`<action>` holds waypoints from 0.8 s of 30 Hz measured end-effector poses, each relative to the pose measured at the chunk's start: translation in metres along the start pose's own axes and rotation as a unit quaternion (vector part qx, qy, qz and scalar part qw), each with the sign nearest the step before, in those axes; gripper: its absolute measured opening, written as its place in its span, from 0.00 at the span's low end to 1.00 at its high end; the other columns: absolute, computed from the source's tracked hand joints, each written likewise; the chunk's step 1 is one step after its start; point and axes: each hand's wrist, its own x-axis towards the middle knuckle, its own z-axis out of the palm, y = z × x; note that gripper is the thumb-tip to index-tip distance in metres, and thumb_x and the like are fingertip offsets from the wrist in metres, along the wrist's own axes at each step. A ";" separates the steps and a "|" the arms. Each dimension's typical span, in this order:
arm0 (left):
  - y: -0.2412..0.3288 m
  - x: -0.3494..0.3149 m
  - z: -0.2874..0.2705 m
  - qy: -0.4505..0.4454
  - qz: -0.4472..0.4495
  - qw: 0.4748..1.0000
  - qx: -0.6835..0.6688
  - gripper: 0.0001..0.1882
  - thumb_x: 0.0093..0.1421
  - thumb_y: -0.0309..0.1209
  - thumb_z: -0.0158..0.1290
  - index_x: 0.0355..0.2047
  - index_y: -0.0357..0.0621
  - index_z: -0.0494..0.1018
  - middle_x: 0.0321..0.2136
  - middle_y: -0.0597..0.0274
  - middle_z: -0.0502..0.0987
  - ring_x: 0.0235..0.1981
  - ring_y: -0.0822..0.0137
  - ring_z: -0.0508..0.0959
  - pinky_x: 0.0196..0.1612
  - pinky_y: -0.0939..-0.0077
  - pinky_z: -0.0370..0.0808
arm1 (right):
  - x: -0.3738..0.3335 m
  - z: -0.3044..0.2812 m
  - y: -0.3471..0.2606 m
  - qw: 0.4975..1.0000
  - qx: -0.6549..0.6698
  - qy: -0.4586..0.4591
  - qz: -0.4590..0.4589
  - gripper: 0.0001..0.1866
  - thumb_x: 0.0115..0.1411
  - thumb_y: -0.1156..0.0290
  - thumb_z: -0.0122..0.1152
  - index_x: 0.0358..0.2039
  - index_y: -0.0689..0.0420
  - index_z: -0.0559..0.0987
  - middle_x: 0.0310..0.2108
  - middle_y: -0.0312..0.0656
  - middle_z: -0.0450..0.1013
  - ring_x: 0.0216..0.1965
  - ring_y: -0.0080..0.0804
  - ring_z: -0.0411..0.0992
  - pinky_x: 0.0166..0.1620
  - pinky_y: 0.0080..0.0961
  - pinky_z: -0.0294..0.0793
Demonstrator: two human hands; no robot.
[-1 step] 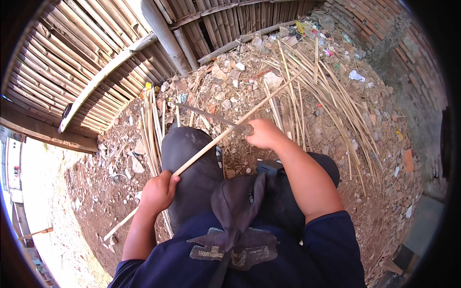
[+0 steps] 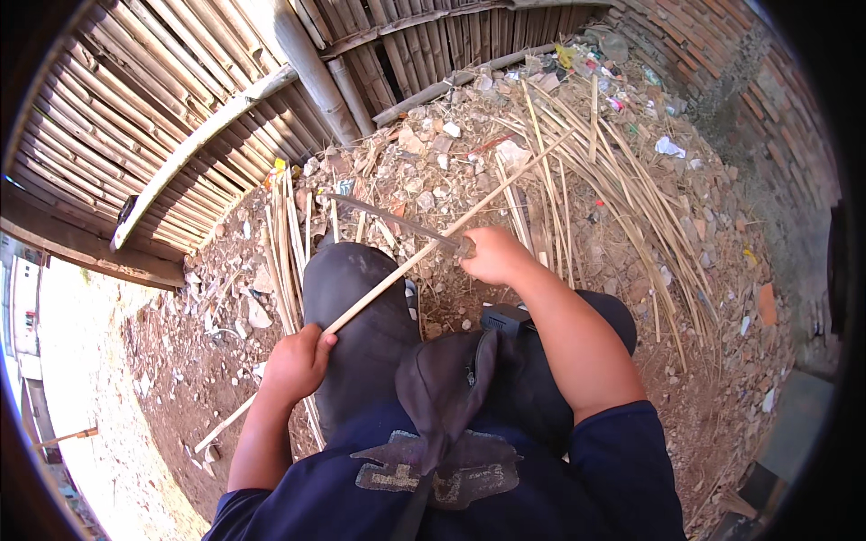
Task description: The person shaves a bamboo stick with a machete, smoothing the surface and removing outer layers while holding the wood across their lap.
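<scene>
My left hand (image 2: 296,365) is closed round a long, thin bamboo strip (image 2: 374,290). The strip slants over my left knee from the lower left, and its far end reaches toward the pile of strips. My right hand (image 2: 494,255) grips the handle of a knife (image 2: 388,215), whose long narrow blade points away to the left. Close to the handle, the blade crosses the strip and appears to touch it. The fingers of my right hand are partly hidden behind its back.
Many loose bamboo strips (image 2: 636,203) lie to the right, and a smaller bundle (image 2: 285,243) lies beside my left knee. Stones and litter cover the dirt ground (image 2: 207,361). A bamboo wall (image 2: 144,108) stands at the far left, a brick wall (image 2: 767,117) at the right.
</scene>
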 end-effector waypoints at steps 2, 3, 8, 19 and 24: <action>0.001 -0.003 -0.003 -0.017 -0.004 1.000 -0.020 0.19 0.72 0.42 0.48 0.31 0.37 0.69 0.24 0.38 0.76 0.31 0.34 0.78 0.36 0.43 0.71 | -0.005 0.005 -0.003 1.000 0.005 0.024 -0.009 0.18 0.53 0.63 0.64 0.45 0.54 0.82 0.38 0.51 0.80 0.42 0.53 0.79 0.45 0.46 0.79; 0.001 -0.003 -0.002 -0.017 -0.004 1.000 -0.018 0.19 0.72 0.42 0.48 0.31 0.37 0.69 0.24 0.38 0.76 0.31 0.34 0.78 0.36 0.43 0.71 | -0.006 0.006 -0.004 0.999 0.010 0.048 -0.016 0.16 0.53 0.63 0.63 0.43 0.53 0.82 0.36 0.51 0.80 0.41 0.53 0.79 0.44 0.45 0.79; 0.000 0.002 -0.001 -0.012 -0.001 0.999 -0.036 0.20 0.72 0.44 0.47 0.32 0.39 0.69 0.26 0.38 0.78 0.31 0.33 0.78 0.35 0.41 0.72 | 0.003 -0.009 0.016 0.999 0.036 0.022 0.027 0.18 0.53 0.63 0.65 0.44 0.54 0.83 0.38 0.54 0.81 0.42 0.55 0.79 0.46 0.45 0.79; 0.002 0.004 -0.002 -0.026 0.003 0.998 -0.057 0.20 0.72 0.44 0.47 0.32 0.38 0.71 0.24 0.37 0.77 0.31 0.33 0.78 0.36 0.43 0.72 | 0.003 -0.013 0.013 0.987 0.108 -0.095 0.076 0.19 0.50 0.64 0.66 0.43 0.55 0.83 0.36 0.55 0.80 0.40 0.56 0.79 0.45 0.47 0.79; -0.003 0.001 0.000 -0.010 0.012 0.998 -0.055 0.19 0.72 0.43 0.48 0.32 0.38 0.71 0.24 0.38 0.77 0.31 0.34 0.78 0.34 0.42 0.72 | -0.002 0.002 0.000 0.995 0.030 0.086 -0.030 0.17 0.52 0.63 0.66 0.42 0.55 0.83 0.36 0.54 0.81 0.39 0.56 0.79 0.44 0.46 0.79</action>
